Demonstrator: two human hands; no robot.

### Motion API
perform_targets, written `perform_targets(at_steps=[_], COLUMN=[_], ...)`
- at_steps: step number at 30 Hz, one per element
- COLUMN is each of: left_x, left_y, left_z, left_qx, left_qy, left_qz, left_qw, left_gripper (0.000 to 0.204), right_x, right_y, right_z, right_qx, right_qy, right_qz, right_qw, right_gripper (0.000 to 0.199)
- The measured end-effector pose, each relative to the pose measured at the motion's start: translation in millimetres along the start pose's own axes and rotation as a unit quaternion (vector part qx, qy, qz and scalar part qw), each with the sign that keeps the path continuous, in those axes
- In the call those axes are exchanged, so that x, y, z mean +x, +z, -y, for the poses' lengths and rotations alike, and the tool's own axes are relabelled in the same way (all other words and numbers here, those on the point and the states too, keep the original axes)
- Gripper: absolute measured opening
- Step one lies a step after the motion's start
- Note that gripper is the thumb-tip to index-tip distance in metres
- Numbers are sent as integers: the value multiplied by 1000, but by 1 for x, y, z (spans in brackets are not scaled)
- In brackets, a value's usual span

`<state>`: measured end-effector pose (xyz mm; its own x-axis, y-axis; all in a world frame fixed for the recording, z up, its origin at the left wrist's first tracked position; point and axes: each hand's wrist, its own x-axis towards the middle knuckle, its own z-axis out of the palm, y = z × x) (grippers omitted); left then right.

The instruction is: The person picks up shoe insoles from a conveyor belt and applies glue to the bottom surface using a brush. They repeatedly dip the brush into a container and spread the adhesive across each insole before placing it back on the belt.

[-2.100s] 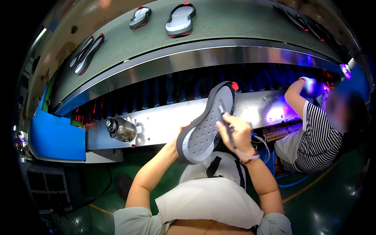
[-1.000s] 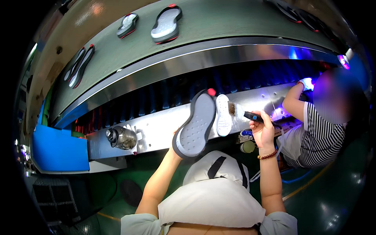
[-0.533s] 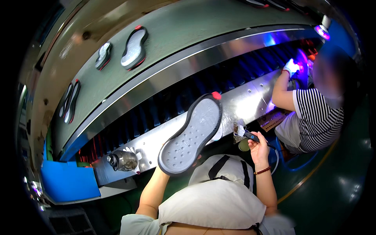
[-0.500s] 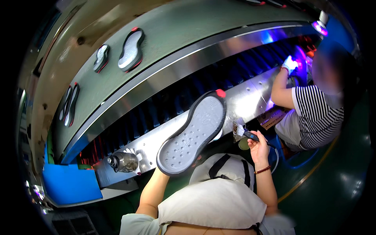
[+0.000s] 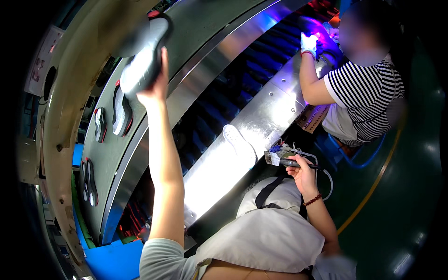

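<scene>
My left hand (image 5: 153, 88) is stretched out over the green conveyor belt (image 5: 186, 44), its fingers closed on the edge of a shoe sole (image 5: 148, 58). The sole is grey inside with a black rim and a red tip, and is blurred by motion. Close to my lap, my right hand (image 5: 303, 173) grips a flat brush (image 5: 290, 163) by its black handle, bristles pointing left. To the left of the brush, a white sole-shaped piece (image 5: 239, 144) lies on the shiny metal ledge (image 5: 266, 109).
On the belt lie more soles, one large (image 5: 122, 112) and several smaller. A steel rail (image 5: 196, 77) edges the belt. To the right sits a co-worker in a striped shirt (image 5: 368, 93), a gloved hand (image 5: 308, 43) under purple light. A blue panel (image 5: 116, 259) stands at lower left.
My left hand has carried the sole from above my lap up and left, over the belt. The white piece on the ledge has come into sight. The view has turned; my right hand still holds the brush.
</scene>
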<state>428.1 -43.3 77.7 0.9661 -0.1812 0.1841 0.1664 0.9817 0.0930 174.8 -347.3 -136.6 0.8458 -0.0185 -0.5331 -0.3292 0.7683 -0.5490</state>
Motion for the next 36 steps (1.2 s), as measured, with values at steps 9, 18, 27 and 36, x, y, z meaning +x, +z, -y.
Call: perform_targets(at_steps=[9, 18, 27, 36], left_x=[9, -122, -81, 99], left_y=[-28, -14, -25, -45], left_z=[22, -30, -35, 19], left_qx=[390, 836, 885, 942], left_qy=[9, 44, 162, 114], left_qz=[-165, -13, 69, 51], left_qw=[906, 546, 431, 312], left_gripper=[64, 31, 29, 47], right_x=[2, 12, -3, 34], right_y=[9, 51, 66, 67], right_z=[-9, -32, -55, -32], right_qx=[-44, -84, -61, -96], right_qy=[52, 77, 100, 73], right_qz=[-8, 93, 130, 156], right_qw=[998, 989, 985, 980], right_gripper=[25, 24, 23, 26])
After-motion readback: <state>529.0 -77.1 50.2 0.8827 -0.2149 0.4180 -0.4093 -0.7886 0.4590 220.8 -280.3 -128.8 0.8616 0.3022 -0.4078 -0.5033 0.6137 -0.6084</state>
